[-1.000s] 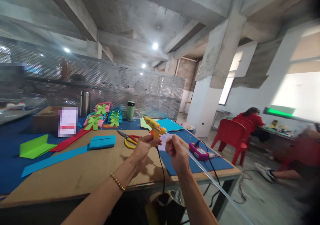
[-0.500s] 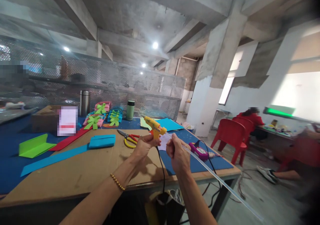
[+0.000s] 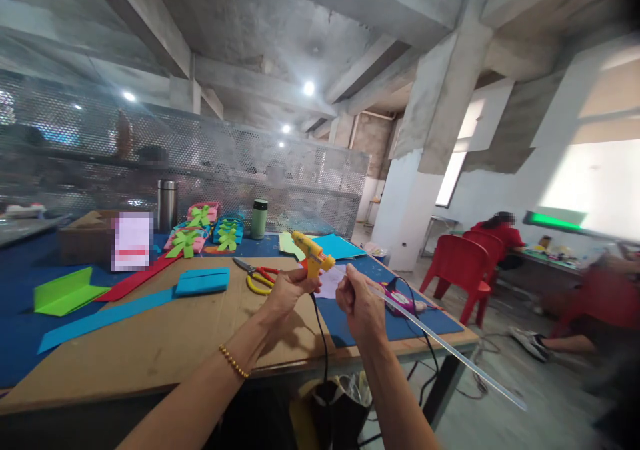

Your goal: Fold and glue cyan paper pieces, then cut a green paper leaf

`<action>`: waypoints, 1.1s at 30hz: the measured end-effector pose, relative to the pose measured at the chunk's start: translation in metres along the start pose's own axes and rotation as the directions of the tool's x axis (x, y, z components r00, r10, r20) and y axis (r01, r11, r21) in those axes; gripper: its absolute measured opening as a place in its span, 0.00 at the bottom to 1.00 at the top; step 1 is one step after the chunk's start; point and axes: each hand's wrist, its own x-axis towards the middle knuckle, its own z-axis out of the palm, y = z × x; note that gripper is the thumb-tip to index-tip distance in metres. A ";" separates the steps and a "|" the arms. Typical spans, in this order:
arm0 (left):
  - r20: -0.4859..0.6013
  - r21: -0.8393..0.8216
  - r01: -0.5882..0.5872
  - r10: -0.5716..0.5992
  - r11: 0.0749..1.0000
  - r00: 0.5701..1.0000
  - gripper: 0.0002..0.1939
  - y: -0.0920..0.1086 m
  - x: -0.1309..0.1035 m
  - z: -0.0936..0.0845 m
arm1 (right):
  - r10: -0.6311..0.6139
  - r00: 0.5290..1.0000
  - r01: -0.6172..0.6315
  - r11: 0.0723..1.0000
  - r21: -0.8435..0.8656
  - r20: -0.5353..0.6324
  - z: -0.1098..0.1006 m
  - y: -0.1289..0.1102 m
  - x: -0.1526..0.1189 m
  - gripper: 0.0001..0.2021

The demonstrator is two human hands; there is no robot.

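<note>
My left hand (image 3: 291, 289) is closed around the handle of a yellow hot glue gun (image 3: 313, 253), its nozzle tilted up to the left. From the handle a black cord runs down past the table edge. My right hand (image 3: 361, 300), just right of the gun's rear end, is closed on a long, translucent glue stick (image 3: 445, 347) that slants down to the right beyond the table. Between the stick hand and the gun's back a small gap shows. Pliers (image 3: 259, 280) with red and yellow handles lie behind my left hand on the cardboard (image 3: 200, 343).
Blue folded paper (image 3: 203, 282), a green folded paper (image 3: 67, 293) and a red strip (image 3: 143, 277) lie to the left. Paper-bow boxes (image 3: 185, 240), a steel flask (image 3: 167, 207) and a green bottle (image 3: 259, 220) stand behind. A purple device (image 3: 400, 300) sits right; red chairs (image 3: 457, 270) stand beyond.
My right hand has moved slightly back to the right, away from the glue gun's rear, with the glue stick. The left hand and gun stay nearly in place.
</note>
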 end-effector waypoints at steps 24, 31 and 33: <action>-0.001 0.015 0.016 -0.016 1.000 1.000 0.21 0.003 -0.003 0.001 | -0.094 0.994 0.105 0.972 -0.211 0.060 -0.017 0.002 0.011 0.19; -0.013 -0.014 0.010 -0.010 1.000 1.000 0.22 0.000 -0.002 0.001 | -0.036 0.999 0.039 0.989 -0.140 0.021 -0.002 -0.004 0.002 0.22; -0.010 -0.019 0.005 -0.005 1.000 1.000 0.22 0.000 -0.001 0.000 | -0.020 1.000 0.021 0.994 -0.107 0.010 0.003 -0.005 0.000 0.22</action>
